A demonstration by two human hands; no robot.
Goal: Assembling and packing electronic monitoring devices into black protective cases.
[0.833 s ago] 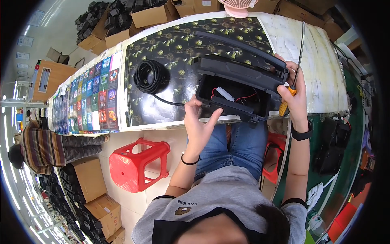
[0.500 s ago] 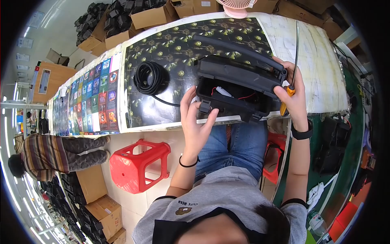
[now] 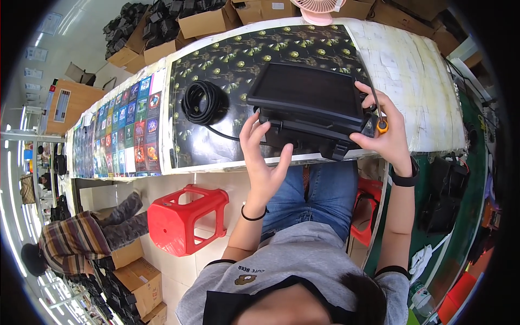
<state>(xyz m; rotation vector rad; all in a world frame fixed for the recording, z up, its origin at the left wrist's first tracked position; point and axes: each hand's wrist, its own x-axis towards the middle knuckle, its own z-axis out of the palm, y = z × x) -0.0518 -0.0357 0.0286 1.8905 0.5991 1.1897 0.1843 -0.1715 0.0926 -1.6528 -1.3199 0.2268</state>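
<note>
A black plastic box (image 3: 303, 135) rests at the table's front edge, topped by a flat dark panel (image 3: 309, 92) in a frame. The lid now covers the interior. My left hand (image 3: 262, 149) is open at the box's left front corner, fingers spread and fingertips against its side, thumb apart. My right hand (image 3: 387, 127) is closed at the right end, thumb along the front and fingers behind, also keeping a screwdriver with an orange handle (image 3: 383, 127) against the palm. Left of the box lies a coiled black cable (image 3: 200, 103), its tail running toward the box.
The table (image 3: 406, 81) carries a dark patterned mat and a sheet of colourful cards (image 3: 130, 124). A pink fan (image 3: 317, 12) and cardboard boxes (image 3: 208, 24) stand beyond. A red stool (image 3: 187, 219) is at left, where a person in a striped top (image 3: 73, 241) bends over.
The lid has come down over the box's inside, and its flat panel now faces up. My left thumb and fingers have loosened from the front edge. The person at left has shifted.
</note>
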